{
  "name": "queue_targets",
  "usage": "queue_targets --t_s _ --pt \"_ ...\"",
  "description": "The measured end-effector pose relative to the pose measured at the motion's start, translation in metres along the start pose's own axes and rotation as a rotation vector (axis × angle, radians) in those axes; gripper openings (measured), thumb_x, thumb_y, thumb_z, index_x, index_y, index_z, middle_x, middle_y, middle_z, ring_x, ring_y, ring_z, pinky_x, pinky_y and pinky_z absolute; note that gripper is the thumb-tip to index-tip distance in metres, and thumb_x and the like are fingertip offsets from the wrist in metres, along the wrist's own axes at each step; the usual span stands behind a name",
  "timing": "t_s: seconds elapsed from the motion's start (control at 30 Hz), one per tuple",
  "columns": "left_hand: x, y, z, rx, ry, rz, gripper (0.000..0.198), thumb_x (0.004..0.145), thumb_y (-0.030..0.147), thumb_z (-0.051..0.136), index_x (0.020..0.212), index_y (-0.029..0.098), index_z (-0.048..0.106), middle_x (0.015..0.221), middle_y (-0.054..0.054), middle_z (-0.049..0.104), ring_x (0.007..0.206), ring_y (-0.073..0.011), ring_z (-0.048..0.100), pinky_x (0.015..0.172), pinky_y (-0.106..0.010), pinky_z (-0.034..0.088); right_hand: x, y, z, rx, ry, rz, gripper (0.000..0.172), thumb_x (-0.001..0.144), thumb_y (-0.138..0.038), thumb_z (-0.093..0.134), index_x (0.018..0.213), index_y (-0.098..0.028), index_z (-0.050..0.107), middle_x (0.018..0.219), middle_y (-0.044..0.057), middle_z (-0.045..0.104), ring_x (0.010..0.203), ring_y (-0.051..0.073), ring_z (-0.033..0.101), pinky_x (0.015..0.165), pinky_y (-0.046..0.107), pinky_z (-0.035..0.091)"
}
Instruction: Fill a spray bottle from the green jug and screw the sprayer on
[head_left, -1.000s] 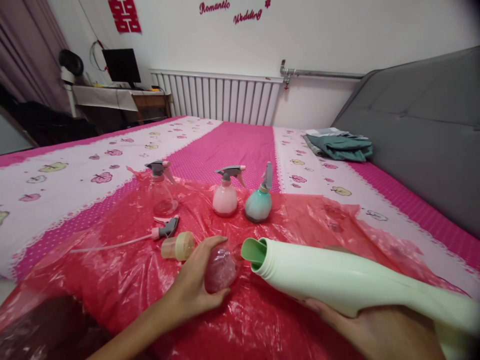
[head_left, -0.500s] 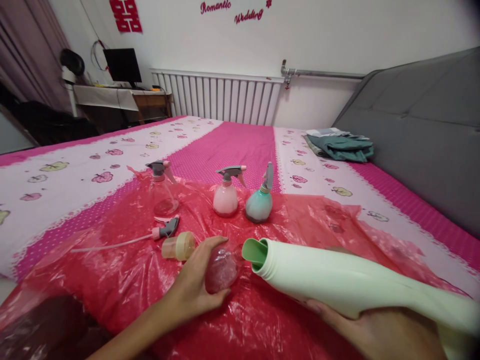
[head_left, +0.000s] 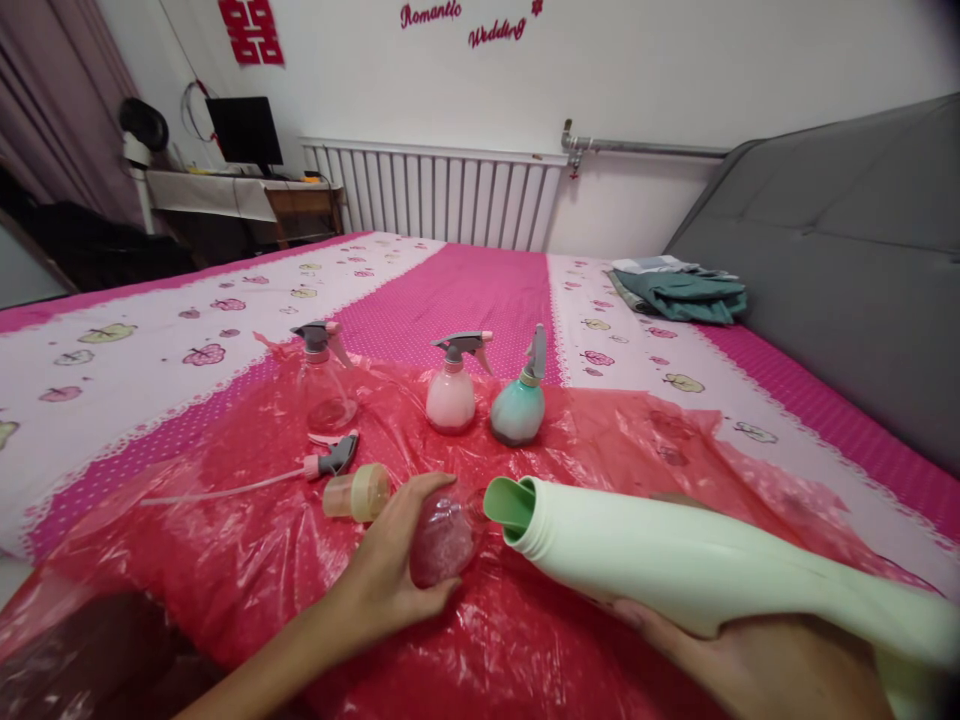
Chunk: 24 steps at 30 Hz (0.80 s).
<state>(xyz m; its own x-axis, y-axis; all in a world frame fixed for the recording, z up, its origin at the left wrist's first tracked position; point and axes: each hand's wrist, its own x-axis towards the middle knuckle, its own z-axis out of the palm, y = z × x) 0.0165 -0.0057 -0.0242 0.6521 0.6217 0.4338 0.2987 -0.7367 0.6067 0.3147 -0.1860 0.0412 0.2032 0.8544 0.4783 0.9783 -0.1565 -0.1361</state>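
Observation:
My left hand (head_left: 401, 550) is wrapped round a clear spray bottle body (head_left: 448, 540) without its sprayer head, its neck tilted toward the right. My right hand (head_left: 757, 650) grips a large pale green bottle (head_left: 645, 550) from below, tipped nearly level. The green spout (head_left: 510, 503) of that bottle is at the clear bottle's neck; whether they touch I cannot tell. Left of my left hand lie a yellowish cap (head_left: 358, 493) and a loose grey and pink sprayer head (head_left: 334, 456) with its tube.
Behind stand a clear spray bottle (head_left: 322, 395), a pink one (head_left: 451, 398) and a turquoise one (head_left: 518, 408). Red plastic sheeting (head_left: 247, 430) covers the near part of the bed (head_left: 480, 290). Folded clothes (head_left: 686, 292) lie by the grey headboard (head_left: 840, 220).

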Motion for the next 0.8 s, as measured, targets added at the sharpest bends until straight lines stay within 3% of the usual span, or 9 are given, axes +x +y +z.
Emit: queue_targets --t_s 0.17,0.6,0.8 --pt "0.001 0.003 -0.002 0.01 -0.015 0.007 0.084 0.081 0.022 0.075 0.155 0.031 0.038 0.145 -0.012 0.061 0.13 -0.0369 0.066 0.114 -0.059 0.056 0.002 -0.004 -0.002 0.018 -0.015 0.031 0.061 0.096 -0.063 0.061 0.15 -0.036 0.061 0.141 0.004 0.077 0.126 0.04 0.075 0.097 0.053 0.065" --pt "-0.001 0.001 0.0 -0.01 -0.018 -0.007 0.085 0.081 0.023 0.076 0.156 0.032 0.037 0.147 -0.012 0.06 0.131 -0.0371 0.066 0.114 -0.058 0.056 -0.005 0.004 0.003 -0.127 0.016 -0.059 0.065 0.099 -0.062 0.059 0.156 -0.03 0.055 0.146 0.005 0.074 0.128 0.038 0.074 0.097 0.052 0.067" --pt "-0.002 -0.001 -0.001 -0.021 -0.02 -0.021 0.085 0.081 0.024 0.077 0.156 0.032 0.038 0.15 -0.012 0.061 0.136 -0.0386 0.064 0.117 -0.059 0.054 -0.005 0.007 0.005 -0.085 0.005 -0.046 0.068 0.099 -0.063 0.059 0.158 -0.03 0.052 0.148 0.006 0.072 0.129 0.039 0.074 0.098 0.054 0.066"
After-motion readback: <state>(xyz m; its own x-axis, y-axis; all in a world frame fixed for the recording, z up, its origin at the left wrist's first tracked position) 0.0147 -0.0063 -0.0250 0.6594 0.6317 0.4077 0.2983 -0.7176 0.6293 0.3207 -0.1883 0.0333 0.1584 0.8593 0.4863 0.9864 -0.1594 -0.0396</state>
